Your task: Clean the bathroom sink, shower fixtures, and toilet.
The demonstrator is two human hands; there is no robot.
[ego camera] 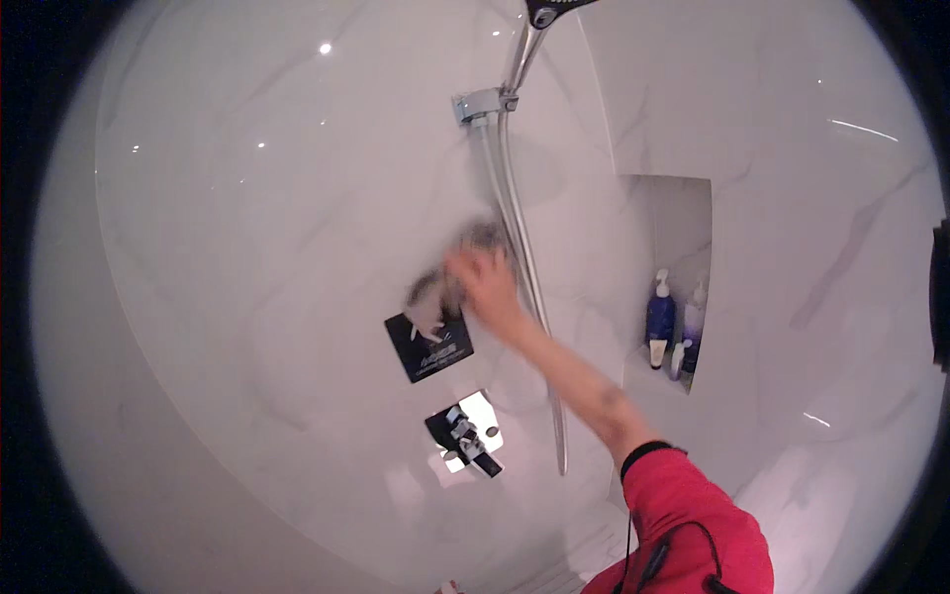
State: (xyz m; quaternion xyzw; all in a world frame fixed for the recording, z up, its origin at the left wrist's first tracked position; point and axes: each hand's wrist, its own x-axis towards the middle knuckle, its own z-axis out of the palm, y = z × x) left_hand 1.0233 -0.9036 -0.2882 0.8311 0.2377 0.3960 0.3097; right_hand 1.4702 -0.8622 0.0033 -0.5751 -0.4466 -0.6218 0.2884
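Observation:
My right hand (486, 293) is raised to the white marble-patterned wall (319, 297), left of the shower hose. It holds a blurred grey cloth (427, 288) against or very near the wall; motion blur hides its exact shape. Just below is a black square panel (434, 360) bearing white writing, its upper part partly covered by the cloth. Under that sits a chrome shower control (467, 438) on a square plate. At the bottom edge only a small sliver of what looks like my left hand (450, 587) shows; its grip is hidden.
A metal shower hose (524, 252) hangs past my right hand from a wall bracket (482, 105). Above the bracket is a shower head (545, 15). At right, a recessed niche (683, 215) holds several bottles, among them a blue pump bottle (660, 315).

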